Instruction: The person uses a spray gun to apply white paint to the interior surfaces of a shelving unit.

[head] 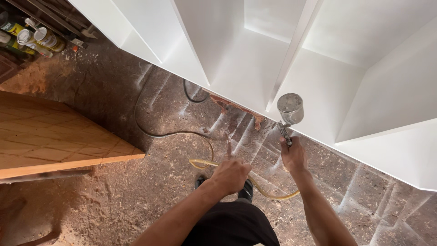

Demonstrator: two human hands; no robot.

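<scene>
Spray gun — dull metal cup on top, paint-specked — grasped in right hand, nozzle just beside lower front edge of white cabinet. Left hand clenched on yellowish hose, well back from cabinet. Hose loops over dusty floor; open floor between cabinet and wooden panel — panel's corner juts toward hose.

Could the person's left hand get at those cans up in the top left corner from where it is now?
Probably not. The left hand grips the yellow hose, and the cans sit far off, beyond the wooden board and dusty floor.
</scene>
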